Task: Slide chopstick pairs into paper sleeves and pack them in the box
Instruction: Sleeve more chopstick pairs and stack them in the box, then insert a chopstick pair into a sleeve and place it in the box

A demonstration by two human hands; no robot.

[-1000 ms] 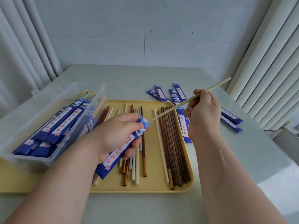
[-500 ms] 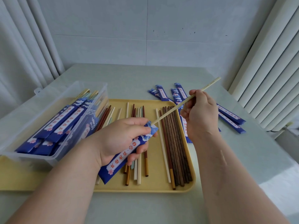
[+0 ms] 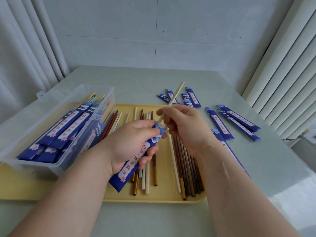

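Note:
My left hand [image 3: 130, 144] grips a blue paper sleeve [image 3: 136, 158] above the yellow tray [image 3: 164, 195], its open end pointing up and right. My right hand [image 3: 186, 127] pinches pale bamboo chopsticks [image 3: 173, 100], whose lower tip sits in the sleeve's mouth while the upper end sticks up and away. Loose chopsticks lie on the tray: dark brown ones [image 3: 189, 168] on the right, mixed cream, red and gold-tipped ones [image 3: 147, 178] in the middle. At the left, a clear plastic box [image 3: 42, 120] holds several filled blue sleeves [image 3: 68, 124].
Several empty blue sleeves [image 3: 232, 122] are scattered on the pale green table [image 3: 273, 168] to the right and behind the tray. A white radiator [image 3: 283, 74] stands at the right, curtains at the left. A wall closes the far side of the table.
My right hand moved left and swung the bamboo chopsticks steeper. Their tip went from hovering over the tray into the mouth of the sleeve. My left hand tilted the sleeve up a little.

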